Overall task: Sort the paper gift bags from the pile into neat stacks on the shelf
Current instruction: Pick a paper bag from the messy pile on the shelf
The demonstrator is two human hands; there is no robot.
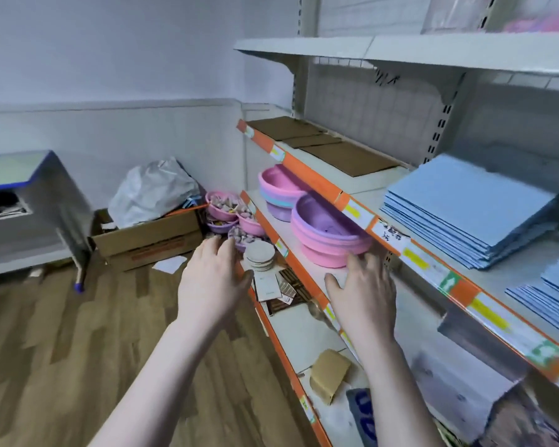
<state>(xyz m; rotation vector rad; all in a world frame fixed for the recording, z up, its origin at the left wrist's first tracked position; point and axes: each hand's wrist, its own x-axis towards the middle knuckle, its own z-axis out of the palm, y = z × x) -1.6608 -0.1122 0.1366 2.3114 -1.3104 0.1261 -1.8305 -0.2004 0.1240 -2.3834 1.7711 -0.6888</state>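
- Wood-look flooring runs under both arms, and a white shop shelf (417, 262) with orange price strips rises along the right of the hands.
- Both hands are empty. The left hand (212, 287) hovers over the floor with its fingers loosely spread, and the right hand (365, 293) hangs just in front of the middle shelf edge, fingers relaxed and a little splayed. Neither touches anything; to my eye they are between bags, ready to reach for the next one.
- Just beyond the right hand sit stacked pink and purple bowls (328, 233), nested to save room on the lower level.
- Up and to the right of that hand lies a stack of blue gift bags (471, 208), folded flat with edges squared, and a second blue stack (549, 301) at the picture's right edge. Lying flat is likely what keeps the stacks from sliding.
- Farther along the same shelf, flat brown paper bags (346, 158) lie in low overlapping piles, apart from the blue, so colours are kept separate.
- Far beyond the left hand stands a cardboard box (149, 238) with a crumpled sack in it.
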